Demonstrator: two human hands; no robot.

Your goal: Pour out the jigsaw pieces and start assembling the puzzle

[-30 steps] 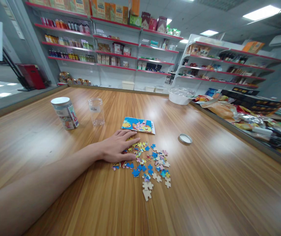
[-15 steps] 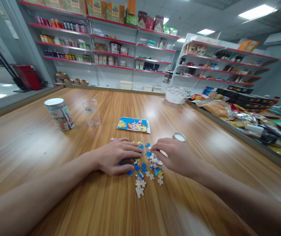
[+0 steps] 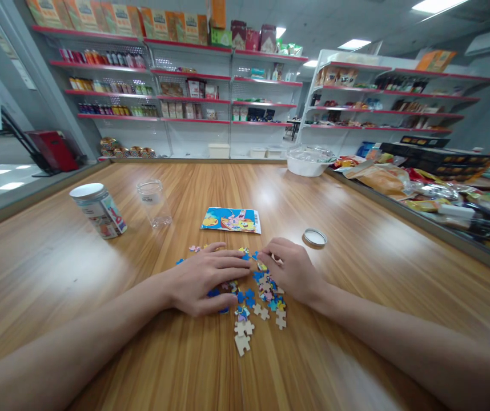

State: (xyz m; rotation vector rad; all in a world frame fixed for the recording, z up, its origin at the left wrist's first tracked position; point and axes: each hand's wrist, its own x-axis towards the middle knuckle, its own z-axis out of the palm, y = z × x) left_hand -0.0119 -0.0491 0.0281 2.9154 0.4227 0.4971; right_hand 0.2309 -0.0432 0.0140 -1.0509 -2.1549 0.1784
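Loose jigsaw puzzle pieces point(image 3: 266, 288) lie in a small heap on the wooden table, some printed side up in blue, pink and yellow, others showing plain wood. My left hand point(image 3: 206, 278) rests palm down over the left part of the heap, fingers stretched out, and covers several pieces. At the heap's upper right, my right hand point(image 3: 291, 268) is curled with thumb and fingertips together on the pieces; whatever is between them is hidden. Just beyond the hands lies a cartoon picture card point(image 3: 231, 220). A round lid point(image 3: 314, 237) is to the right of it.
A printed can with a white lid point(image 3: 99, 211) and a clear plastic jar point(image 3: 155, 204) stand at the left. A white basin point(image 3: 307, 164) is at the table's far edge. Packaged goods point(image 3: 382, 177) pile up along the right; stocked shelves point(image 3: 189, 74) line the back.
My right hand has shifted slightly left and closer to my left hand, uncovering the lid. My left hand stays spread over the pieces. The view has tilted a little.
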